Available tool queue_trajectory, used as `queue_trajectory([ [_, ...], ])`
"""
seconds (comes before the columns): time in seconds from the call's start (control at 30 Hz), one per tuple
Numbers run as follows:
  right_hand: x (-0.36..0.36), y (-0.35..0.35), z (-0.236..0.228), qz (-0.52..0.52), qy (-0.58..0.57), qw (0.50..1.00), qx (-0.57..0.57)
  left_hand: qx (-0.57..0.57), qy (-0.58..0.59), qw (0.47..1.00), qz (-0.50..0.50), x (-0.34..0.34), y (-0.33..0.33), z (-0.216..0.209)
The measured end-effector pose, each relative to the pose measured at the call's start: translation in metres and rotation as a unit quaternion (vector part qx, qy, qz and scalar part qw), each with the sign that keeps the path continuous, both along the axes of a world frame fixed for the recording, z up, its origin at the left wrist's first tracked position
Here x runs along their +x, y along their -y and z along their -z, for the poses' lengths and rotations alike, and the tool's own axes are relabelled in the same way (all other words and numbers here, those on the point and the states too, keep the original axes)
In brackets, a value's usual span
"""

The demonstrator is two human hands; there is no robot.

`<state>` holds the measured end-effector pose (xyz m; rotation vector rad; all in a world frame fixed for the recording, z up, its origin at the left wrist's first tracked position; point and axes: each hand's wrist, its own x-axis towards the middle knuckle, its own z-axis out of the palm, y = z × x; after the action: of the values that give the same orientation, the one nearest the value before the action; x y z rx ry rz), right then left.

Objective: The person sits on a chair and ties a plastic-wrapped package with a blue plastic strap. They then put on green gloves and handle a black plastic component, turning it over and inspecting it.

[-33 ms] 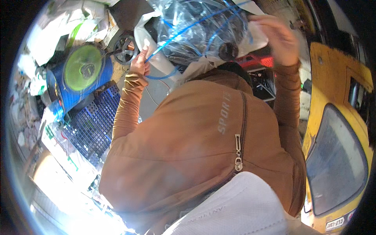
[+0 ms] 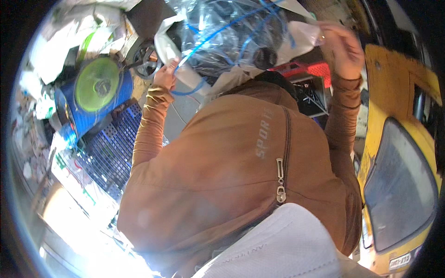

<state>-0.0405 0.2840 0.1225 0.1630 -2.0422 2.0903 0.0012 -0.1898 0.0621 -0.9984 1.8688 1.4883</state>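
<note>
A white sack, its mouth spread wide, holds a clear plastic bag with dark things inside that I cannot make out. A blue cord runs slantwise across the bag. At the sack's left side my left hand is closed round this cord, and a loop of it hangs below the fingers. My right hand is slightly blurred at the sack's right side. Its fingertips pinch the stretched white edge.
Left of me are a green round fan, a blue drum and a dark blue plastic crate. A red plastic piece lies over a dark box. On the right stands a yellow metal panel with a window.
My right hand has moved a little outward and down, and the sack's right edge stretches farther right. The sack and bag have shifted slightly left. My left hand stays nearly in place.
</note>
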Motion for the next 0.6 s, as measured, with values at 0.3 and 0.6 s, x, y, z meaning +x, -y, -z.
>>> queue_trajectory([
  [0.3, 0.219, -0.28, 0.275, 0.344, 0.552, 0.634, 0.418, -0.336, -0.122, 0.875, 0.327, -0.014, 0.008, 0.014],
  [0.6, 0.221, -0.338, 0.372, 0.65, 0.373, 0.654, 0.102, -0.483, -0.12, 0.821, 0.28, -0.018, -0.031, -0.028],
])
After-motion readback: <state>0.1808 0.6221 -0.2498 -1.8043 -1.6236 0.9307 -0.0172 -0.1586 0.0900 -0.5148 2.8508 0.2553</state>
